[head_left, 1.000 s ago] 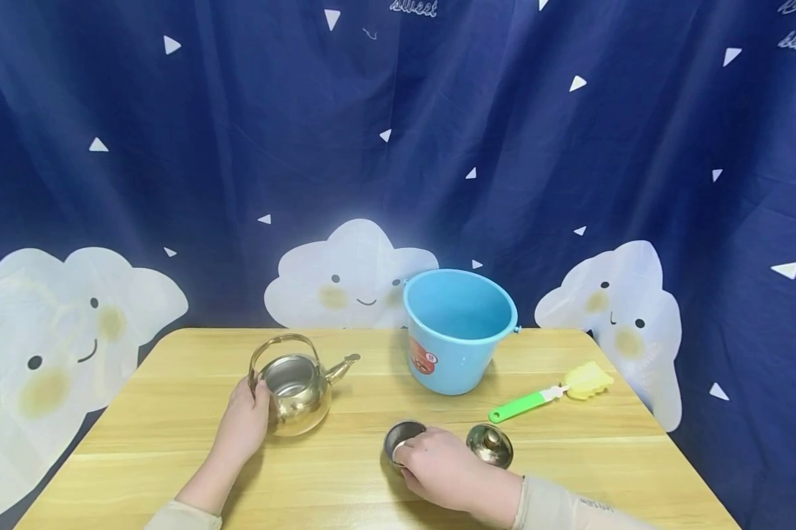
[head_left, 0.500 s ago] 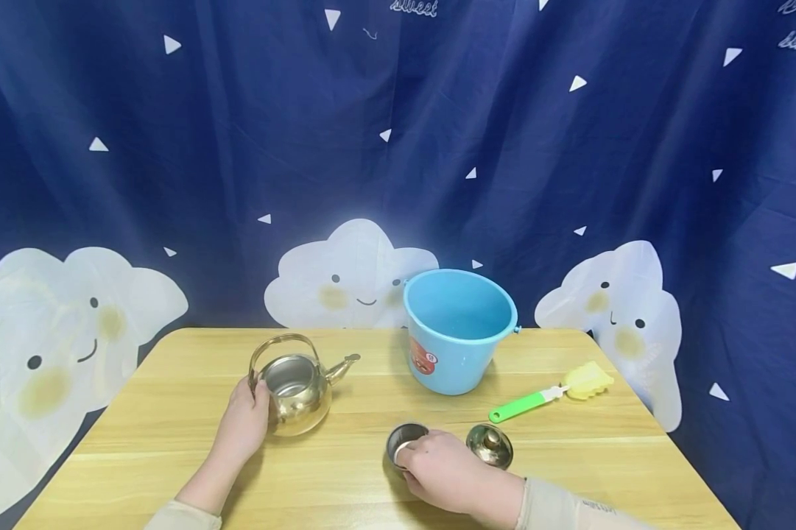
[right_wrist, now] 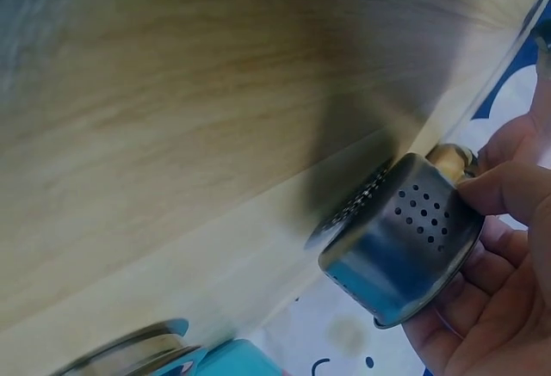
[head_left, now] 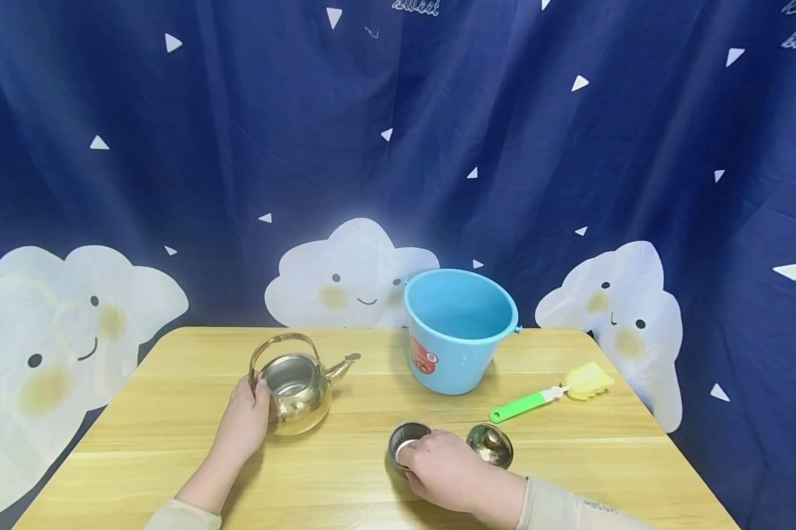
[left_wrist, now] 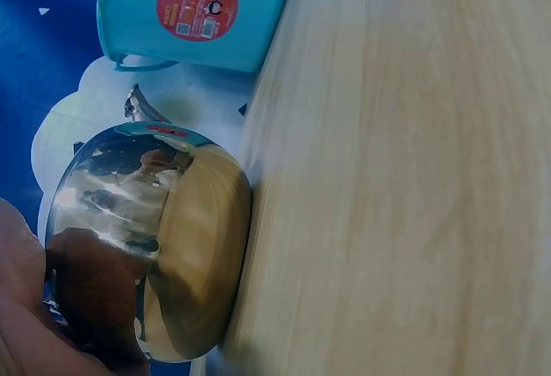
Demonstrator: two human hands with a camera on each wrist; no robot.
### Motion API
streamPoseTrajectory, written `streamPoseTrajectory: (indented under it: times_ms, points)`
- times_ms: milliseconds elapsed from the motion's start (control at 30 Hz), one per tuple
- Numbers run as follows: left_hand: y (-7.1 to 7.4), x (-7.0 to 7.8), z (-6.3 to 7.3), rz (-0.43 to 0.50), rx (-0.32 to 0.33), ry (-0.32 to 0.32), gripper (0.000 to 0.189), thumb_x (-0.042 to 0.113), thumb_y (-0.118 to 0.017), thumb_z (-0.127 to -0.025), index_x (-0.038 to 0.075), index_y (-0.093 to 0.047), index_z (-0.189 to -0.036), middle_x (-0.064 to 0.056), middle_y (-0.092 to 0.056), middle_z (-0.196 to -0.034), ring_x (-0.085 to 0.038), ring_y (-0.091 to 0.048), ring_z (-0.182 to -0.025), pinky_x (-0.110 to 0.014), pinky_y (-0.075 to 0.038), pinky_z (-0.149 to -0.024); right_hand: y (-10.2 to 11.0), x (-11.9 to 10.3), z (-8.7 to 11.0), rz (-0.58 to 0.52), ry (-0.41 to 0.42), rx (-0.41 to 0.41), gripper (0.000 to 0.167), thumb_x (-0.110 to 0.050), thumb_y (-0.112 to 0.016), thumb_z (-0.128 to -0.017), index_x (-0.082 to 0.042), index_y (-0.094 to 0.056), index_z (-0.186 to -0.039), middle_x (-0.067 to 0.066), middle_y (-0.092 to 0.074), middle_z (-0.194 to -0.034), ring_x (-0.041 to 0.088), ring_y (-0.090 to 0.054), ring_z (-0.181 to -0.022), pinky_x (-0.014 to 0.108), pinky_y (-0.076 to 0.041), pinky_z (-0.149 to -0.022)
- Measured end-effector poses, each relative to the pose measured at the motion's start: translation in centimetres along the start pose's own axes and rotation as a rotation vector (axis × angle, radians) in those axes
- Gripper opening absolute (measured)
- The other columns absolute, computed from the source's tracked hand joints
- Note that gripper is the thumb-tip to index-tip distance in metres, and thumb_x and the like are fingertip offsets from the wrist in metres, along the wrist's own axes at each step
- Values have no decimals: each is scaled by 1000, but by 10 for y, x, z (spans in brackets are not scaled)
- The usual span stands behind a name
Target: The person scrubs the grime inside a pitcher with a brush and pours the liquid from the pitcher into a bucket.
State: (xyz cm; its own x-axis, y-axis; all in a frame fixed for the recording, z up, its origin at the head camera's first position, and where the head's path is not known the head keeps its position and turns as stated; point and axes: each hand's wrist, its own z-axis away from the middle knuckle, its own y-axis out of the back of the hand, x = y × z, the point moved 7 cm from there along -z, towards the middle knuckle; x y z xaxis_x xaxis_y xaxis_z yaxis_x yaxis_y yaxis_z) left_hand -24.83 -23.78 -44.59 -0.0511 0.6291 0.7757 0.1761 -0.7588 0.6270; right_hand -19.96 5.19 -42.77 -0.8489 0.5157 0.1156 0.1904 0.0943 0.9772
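Note:
A shiny gold teapot (head_left: 298, 397) without its lid stands at the left of the table, its handle raised and spout pointing right. My left hand (head_left: 244, 419) holds it by its left side, the thumb at the rim by the handle's base. In the left wrist view the rounded teapot body (left_wrist: 164, 247) fills the space beside the fingers. My right hand (head_left: 447, 471) grips a small metal tea strainer (right_wrist: 400, 238) with holes in its wall and bottom. The thumb lies on its wall, and the strainer sits close over the table. Beside that hand rests a gold lid (head_left: 490, 446), knob up.
A light blue bucket (head_left: 453, 361) with a red sticker stands at the back, right of the middle. Nearer the right edge lies a toy tool (head_left: 523, 405) with a green handle and yellow head. A navy curtain (head_left: 398, 147) hangs behind the wooden table (head_left: 344, 486).
My right hand and the tea strainer have shifted slightly to the right. My left hand and the teapot have stayed in place.

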Motion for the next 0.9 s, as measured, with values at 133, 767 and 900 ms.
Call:
streamPoseTrajectory:
  times_ms: [133, 767, 900]
  points:
    - [0, 1, 0, -2, -2, -1, 60, 27, -18, -110, -22, -23, -144, -45, -28, -146, -60, -24, -138, -68, -23, -113, 0, 1, 0, -6, -6, -14, 22, -19, -79, -78, -22, -58, -73, -16, -53, -67, -1, -51, -60, 21, -45, -59]
    - [0, 0, 0, -1, -7, 11, 62, 27, -17, -109, -23, -17, -146, -45, -24, -148, -60, -22, -138, -66, -20, -115, -2, 2, 1, -18, -13, -31, 27, -19, -79, -79, -23, -53, -73, -18, -44, -65, -2, -41, -56, 20, -41, -55]
    - [0, 0, 0, -6, -6, 7, 62, 28, -17, -110, -23, -17, -146, -45, -25, -147, -60, -23, -138, -66, -20, -114, -3, 2, 2, -25, -16, -43, 27, -20, -79, -80, -23, -53, -74, -18, -44, -65, -2, -43, -57, 21, -43, -57]
